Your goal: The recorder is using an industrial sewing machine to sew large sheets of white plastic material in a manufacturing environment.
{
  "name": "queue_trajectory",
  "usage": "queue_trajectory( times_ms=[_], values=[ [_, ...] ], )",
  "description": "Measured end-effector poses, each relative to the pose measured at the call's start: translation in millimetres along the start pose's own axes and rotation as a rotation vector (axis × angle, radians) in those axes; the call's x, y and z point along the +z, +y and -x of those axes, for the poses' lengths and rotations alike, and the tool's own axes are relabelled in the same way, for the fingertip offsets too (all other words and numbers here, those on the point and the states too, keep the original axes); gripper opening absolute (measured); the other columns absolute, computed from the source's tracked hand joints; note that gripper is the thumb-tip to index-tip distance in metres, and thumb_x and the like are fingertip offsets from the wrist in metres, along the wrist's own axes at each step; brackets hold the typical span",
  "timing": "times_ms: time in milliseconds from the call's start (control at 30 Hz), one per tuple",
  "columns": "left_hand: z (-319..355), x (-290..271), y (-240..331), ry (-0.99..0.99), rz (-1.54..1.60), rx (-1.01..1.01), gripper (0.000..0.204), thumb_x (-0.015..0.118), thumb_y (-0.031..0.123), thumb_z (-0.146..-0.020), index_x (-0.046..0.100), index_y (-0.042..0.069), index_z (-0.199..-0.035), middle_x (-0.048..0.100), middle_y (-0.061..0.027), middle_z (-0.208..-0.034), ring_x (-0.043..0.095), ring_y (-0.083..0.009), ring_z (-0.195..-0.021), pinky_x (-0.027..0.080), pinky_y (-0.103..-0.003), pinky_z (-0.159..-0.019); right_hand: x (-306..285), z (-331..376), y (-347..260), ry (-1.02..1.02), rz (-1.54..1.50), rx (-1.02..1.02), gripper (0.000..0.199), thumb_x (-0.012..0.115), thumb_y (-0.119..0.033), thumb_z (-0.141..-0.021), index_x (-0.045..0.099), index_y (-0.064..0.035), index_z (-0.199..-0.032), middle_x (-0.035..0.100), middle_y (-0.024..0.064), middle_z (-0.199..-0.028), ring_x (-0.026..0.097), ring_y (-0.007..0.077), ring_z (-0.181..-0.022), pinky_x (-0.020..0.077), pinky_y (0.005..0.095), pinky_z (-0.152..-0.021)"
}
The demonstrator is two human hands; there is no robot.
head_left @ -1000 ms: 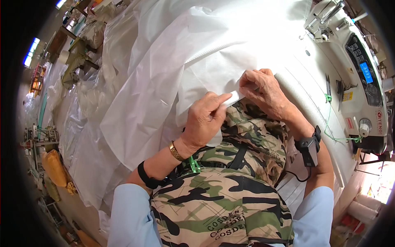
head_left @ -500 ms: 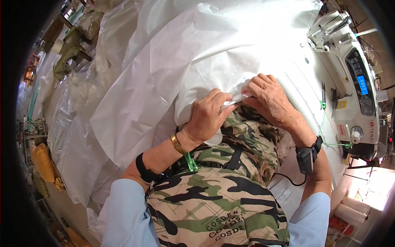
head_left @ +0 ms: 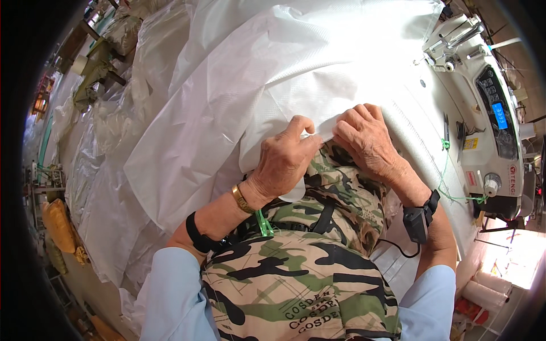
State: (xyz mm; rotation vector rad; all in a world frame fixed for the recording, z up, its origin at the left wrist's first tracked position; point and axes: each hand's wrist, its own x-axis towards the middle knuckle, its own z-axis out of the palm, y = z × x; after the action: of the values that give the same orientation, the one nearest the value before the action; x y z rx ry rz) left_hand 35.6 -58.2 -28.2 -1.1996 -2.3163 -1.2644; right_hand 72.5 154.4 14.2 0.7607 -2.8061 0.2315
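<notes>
Pinching the near edge of a white sheet (head_left: 227, 113), a worker's left hand (head_left: 287, 158) and right hand (head_left: 367, 141) sit close together, fingertips drawn narrow, above a camouflage apron (head_left: 296, 267). The creased sheet looks light, limp and slightly slick, best gripped at that edge. Farther out, a sewing machine (head_left: 503, 148) lines the right edge of the worktable (head_left: 429, 148).

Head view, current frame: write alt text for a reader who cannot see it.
A person's left hand and right hand pinch the edge of a large white sheet above camouflage-print clothing. At the right stands a white sewing machine with a lit blue screen.
</notes>
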Motion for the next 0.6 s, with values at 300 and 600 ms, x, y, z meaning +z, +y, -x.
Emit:
queue_trajectory(
  times_ms=[300,600],
  values=[
    [2.6,-0.5,-4.2,0.023,-0.014,0.117,0.036,0.072,0.000,-0.082,0.069,0.004,-0.118,0.061,-0.0089,-0.087,0.062,-0.0233,-0.066,0.051,-0.035,-0.058,-9.5,-8.4,4.0,-0.032,-0.039,0.072,0.015,0.064,-0.022,-0.093,0.056,-0.0091,-0.092,0.053,0.0060,-0.086,0.051,0.0233,-0.085,0.0389,0.0363,-0.078],
    [-8.7,-6.5,-3.4,-0.080,-0.222,0.217,0.043,0.070,0.003,-0.081,0.067,0.006,-0.125,0.051,-0.0071,-0.079,0.058,-0.0214,-0.061,0.048,-0.034,-0.055,-15.3,-11.8,15.5,-0.034,-0.112,0.048,0.019,0.067,-0.025,-0.091,0.058,-0.0087,-0.090,0.057,0.0063,-0.085,0.055,0.0237,-0.084,0.0430,0.0365,-0.077]
  ],
)
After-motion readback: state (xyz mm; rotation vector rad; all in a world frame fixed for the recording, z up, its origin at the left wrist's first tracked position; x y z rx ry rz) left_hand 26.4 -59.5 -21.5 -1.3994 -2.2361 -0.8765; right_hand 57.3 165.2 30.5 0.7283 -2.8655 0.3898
